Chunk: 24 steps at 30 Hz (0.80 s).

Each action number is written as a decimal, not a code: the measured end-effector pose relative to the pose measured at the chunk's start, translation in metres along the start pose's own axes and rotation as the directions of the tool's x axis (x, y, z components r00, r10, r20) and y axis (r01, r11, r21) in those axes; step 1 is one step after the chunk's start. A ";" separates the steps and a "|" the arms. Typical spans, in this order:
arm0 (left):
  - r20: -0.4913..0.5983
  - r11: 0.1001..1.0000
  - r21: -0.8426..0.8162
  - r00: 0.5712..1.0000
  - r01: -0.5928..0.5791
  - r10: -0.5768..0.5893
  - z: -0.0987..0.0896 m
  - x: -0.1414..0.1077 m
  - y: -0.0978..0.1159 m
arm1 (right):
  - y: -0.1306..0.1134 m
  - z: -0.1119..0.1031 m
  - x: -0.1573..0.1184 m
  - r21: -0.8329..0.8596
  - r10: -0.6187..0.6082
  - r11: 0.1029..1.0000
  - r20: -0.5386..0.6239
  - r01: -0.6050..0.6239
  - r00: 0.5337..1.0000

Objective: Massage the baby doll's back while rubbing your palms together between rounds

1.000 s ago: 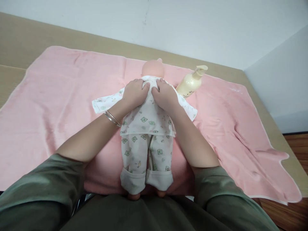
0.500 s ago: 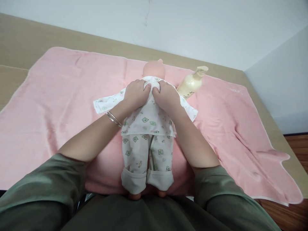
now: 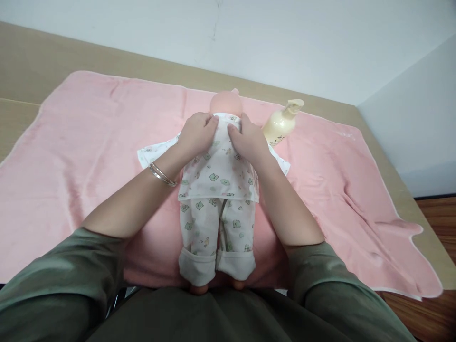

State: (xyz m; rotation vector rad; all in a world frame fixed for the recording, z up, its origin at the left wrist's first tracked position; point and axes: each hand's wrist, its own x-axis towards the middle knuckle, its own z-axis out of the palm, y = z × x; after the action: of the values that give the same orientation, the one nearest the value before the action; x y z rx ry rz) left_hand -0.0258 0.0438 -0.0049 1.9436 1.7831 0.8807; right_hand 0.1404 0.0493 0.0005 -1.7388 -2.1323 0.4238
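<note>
A baby doll point(image 3: 226, 103) lies on its front, the bare back of its head away from me. It wears a white printed shirt point(image 3: 221, 178) and matching trousers point(image 3: 235, 225) with rolled cuffs; its feet poke out near my body. My left hand point(image 3: 198, 135) rests on the left side of the upper back, thumb apart from the fingers near the collar. On the other side, my right hand point(image 3: 251, 140) lies over the shoulder with its thumb spread inward on the shirt. Some fingertips of both hands are hidden. The shirt's sleeves stretch out sideways beneath my wrists.
A pink blanket point(image 3: 107, 118) with several wrinkles covers much of the wooden table point(image 3: 153, 61). A cream pump bottle point(image 3: 281, 124) lies tilted just right of the doll. White walls point(image 3: 285, 42) rise behind, and wooden flooring point(image 3: 434, 223) shows at the right.
My thumbs have moved apart from the middle of the upper back, and both hands have slid outward toward the shoulders. The bunched shirt cloth between them now lies flatter.
</note>
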 end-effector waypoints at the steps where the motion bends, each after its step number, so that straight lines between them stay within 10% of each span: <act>1: -0.003 1.000 -0.019 1.000 0.002 -0.002 -0.003 0.000 0.001 | -0.001 -0.002 -0.001 0.002 -0.028 1.000 -0.039 0.028 0.999; 6: -0.079 0.983 -0.183 0.997 -0.031 0.016 -0.016 0.002 0.000 | -0.004 0.010 -0.002 0.027 -0.201 0.977 -0.247 0.214 0.948; 13: -0.122 0.972 -0.234 0.992 -0.035 0.006 -0.025 0.005 -0.001 | -0.015 0.033 -0.005 -0.021 -0.228 0.974 -0.079 0.227 0.970; 17: -0.109 0.985 -0.167 0.994 -0.033 0.015 -0.022 0.005 -0.003 | -0.016 0.018 -0.009 0.049 -0.216 0.972 -0.187 0.229 0.958; 24: 0.096 0.999 0.052 0.995 -0.017 0.012 -0.002 0.004 -0.005 | -0.008 0.029 -0.001 0.053 -0.196 0.977 -0.170 0.207 0.966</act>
State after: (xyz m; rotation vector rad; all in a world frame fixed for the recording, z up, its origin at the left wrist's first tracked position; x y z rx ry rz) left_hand -0.0308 0.0482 -0.0057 1.9983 1.7564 0.7391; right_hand 0.1200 0.0465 -0.0220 -1.4471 -2.1220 0.2867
